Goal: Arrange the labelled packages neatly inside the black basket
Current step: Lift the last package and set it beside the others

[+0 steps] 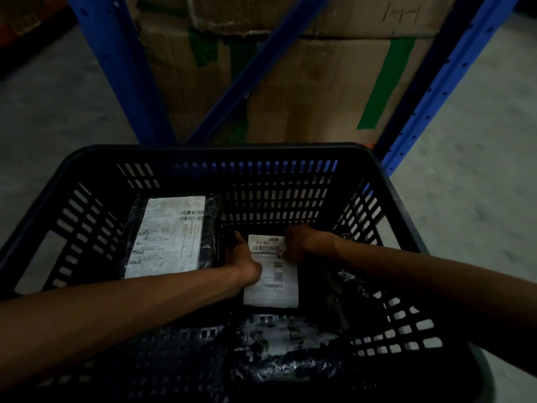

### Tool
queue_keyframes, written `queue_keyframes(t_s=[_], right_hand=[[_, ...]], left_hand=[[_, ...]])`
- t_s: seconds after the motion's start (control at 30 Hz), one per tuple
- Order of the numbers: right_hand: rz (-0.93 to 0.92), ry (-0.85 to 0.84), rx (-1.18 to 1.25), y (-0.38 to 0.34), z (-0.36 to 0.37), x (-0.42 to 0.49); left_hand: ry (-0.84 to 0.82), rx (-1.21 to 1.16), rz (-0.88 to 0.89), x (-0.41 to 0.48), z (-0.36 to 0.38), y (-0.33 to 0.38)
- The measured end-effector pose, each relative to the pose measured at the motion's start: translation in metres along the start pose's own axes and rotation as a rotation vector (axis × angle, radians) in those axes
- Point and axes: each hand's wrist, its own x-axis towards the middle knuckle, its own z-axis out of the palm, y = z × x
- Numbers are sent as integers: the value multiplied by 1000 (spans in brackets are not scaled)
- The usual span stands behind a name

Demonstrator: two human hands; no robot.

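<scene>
Now, on your left, the first package lies flat, label up, against the basket wall, so that side looks settled. Your left hand presses on the second package at its left edge, fingers flat rather than curled. Your right hand grasps its top right corner, likely squaring it beside the first. Further right, loose black wrap lies crumpled.

My left hand covers left edge of white shipping label; fine print unreadable. My right hand hides label's upper right corner. Dim light swallows black plastic-wrapped package outlines.
</scene>
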Motion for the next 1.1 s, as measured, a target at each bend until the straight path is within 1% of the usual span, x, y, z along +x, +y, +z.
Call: queue_keyframes(t_s=[0.13, 0.23, 0.33, 0.37, 0.4, 0.43, 0.5, 0.53, 0.57, 0.6, 0.67, 0.73, 0.8, 0.87, 0.9, 0.93, 0.97, 1.03, 1.07, 1.1], right_hand=[[-22, -15, -49, 1, -1, -2], [-46, 30, -66, 2, -4, -16], [-145, 126, -177, 1, -6, -46], [-205, 149, -176, 1, -7, -60], [-262, 134, -151, 2, -7, -74], [-324, 69, -92, 6, -7, -88], [-414, -199, 47, 13, 0, -116], [-446, -317, 70, 16, 6, -129], [-481, -361, 40, 19, 13, -137], [-516, -332, -27, 21, 19, -142], [-571, -196, -135, 23, 29, -147], [-566, -106, -110, 23, 35, -150], [-551, -92, -85, 23, 31, -151], [-484, -174, 4, 29, 16, -149], [-441, -239, 136, 35, 6, -148], [-402, -273, 307, 40, -6, -148], [-364, -264, 479, 45, -18, -148], [-292, -202, 773, 53, -38, -145], [-257, -178, 899, 54, -45, -141], [-208, -139, 1011, 54, -50, -134]], left_hand=[[-72, -78, -3, -9, -4, 3], [-126, -118, 27, -31, -5, 4], [-267, 33, 186, -73, -9, -4], [-332, 99, 247, -90, -13, -6], [-395, 172, 308, -107, -19, -10], [-450, 241, 376, -122, -25, -15], [-524, 302, 501, -146, -37, -27], [-551, 302, 544, -154, -43, -31], [-566, 294, 576, -157, -45, -36], [-557, 288, 599, -159, -47, -40], [-502, 302, 635, -153, -44, -47], [-452, 320, 687, -146, -40, -52], [-390, 316, 739, -142, -39, -55], [-361, 248, 748, -140, -48, -52], [-367, 175, 712, -139, -54, -49], [-377, 43, 643, -138, -62, -44], [-371, -137, 548, -135, -72, -38], [-351, -551, 327, -132, -91, -23], [-344, -726, 228, -129, -98, -16], [-336, -844, 163, -129, -105, -9]])
